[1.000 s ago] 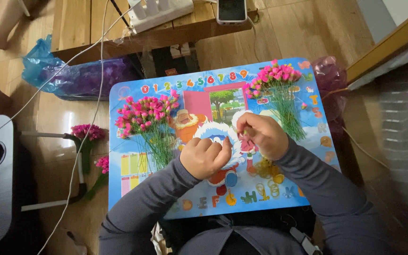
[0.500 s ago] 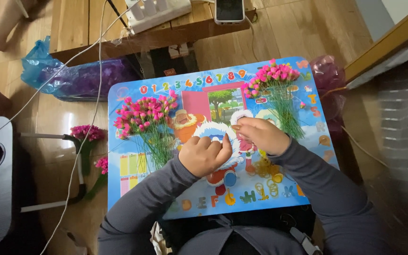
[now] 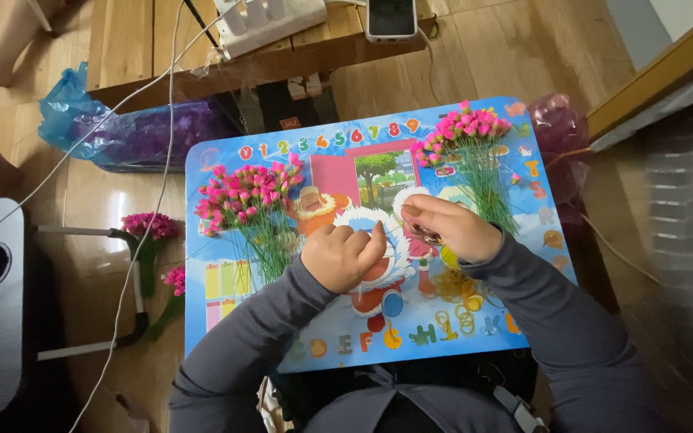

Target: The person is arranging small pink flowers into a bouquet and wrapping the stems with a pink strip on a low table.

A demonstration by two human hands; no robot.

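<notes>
A: Pink flower bunches, 2 of them: one bunch [image 3: 246, 192] left of the hands, the other [image 3: 467, 132] right, both on the blue table [image 3: 218, 321].

B: Yep. Left hand [image 3: 342, 256] is curled closed, right hand [image 3: 447, 226] pinches something tiny; yellow rubber bands [image 3: 459, 293] lie just below.

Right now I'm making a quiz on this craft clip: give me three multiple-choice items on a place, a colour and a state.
1. Where are the yellow rubber bands?
A. on the table below the right hand
B. on the floor
C. on the phone

2. What colour are the flower heads?
A. white
B. pink
C. orange

3. How is the left hand?
A. flat and open
B. curled into a loose fist
C. off the table

A: they lie beside the right wrist.
B: both bunches are pink.
B: the fingers are folded in.
</notes>
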